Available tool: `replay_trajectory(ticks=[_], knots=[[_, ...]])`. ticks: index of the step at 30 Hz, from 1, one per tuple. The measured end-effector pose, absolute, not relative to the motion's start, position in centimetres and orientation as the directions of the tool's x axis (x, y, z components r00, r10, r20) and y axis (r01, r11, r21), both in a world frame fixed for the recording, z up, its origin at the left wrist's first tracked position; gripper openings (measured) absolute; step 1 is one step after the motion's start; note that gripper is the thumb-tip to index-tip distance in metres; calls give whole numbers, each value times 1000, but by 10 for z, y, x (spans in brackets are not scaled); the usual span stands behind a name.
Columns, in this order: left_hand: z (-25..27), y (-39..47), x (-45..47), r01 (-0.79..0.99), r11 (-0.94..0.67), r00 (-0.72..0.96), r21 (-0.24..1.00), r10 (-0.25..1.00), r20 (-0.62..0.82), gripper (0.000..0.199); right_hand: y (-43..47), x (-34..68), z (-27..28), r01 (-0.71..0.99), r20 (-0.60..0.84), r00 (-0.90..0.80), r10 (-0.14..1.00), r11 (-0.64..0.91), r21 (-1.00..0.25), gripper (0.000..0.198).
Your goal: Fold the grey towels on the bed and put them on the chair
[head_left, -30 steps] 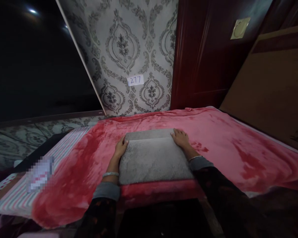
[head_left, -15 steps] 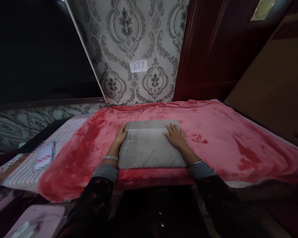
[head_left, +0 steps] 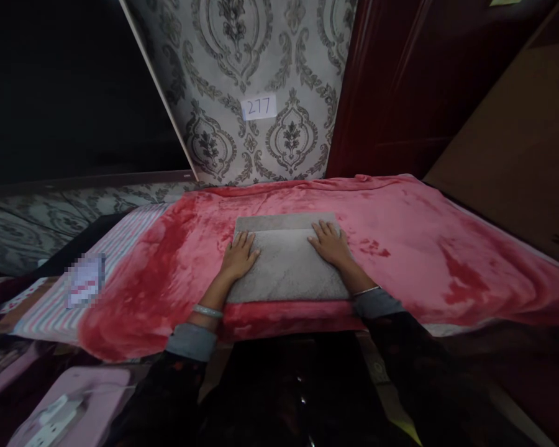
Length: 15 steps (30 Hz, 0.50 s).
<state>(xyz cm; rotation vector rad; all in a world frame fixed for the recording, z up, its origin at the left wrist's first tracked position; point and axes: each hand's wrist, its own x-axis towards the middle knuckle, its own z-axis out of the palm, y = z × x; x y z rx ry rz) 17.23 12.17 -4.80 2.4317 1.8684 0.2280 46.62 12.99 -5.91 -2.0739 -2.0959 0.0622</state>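
Observation:
A grey plush cloth [head_left: 289,267], folded into a rectangle, lies flat on the pink and red blanket [head_left: 400,236]. Along its far side runs a narrower, slightly darker grey strip [head_left: 279,221]. My left hand [head_left: 240,254] rests palm down on the cloth's left part, fingers spread and pointing away from me. On the right part lies my right hand [head_left: 330,242], also flat with its fingers apart, the tips reaching the darker strip. Neither hand grips the cloth. Whether the cloth is one piece or several layers, I cannot tell.
At the left, a striped cloth [head_left: 121,242] shows beneath the blanket, with a partly blurred pale packet [head_left: 86,282] on it. A pink stool [head_left: 107,385] bears a white power strip [head_left: 56,422]. Behind are a dark screen [head_left: 74,93] and a patterned wall [head_left: 261,149] with a paper label [head_left: 259,107].
My left hand has moved from the cloth's left edge onto its top and now lies flat. The right hand stays about where it was. The view has tilted slightly down.

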Motion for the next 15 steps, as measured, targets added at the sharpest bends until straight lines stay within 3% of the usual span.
replay_trajectory(ticks=[3,9,15], knots=[[-49,125,170,952,-268,256,149,962,93,63,112,447,-48,987,110,26,994,-8,-163,64],[-62,132,163,932,-325,291,159,935,201,61,57,385,-52,912,125,-347,929,366,-185,66],[-63,134,161,933,-321,291,163,939,181,63,47,399,-60,916,138,-327,935,350,-195,64]])
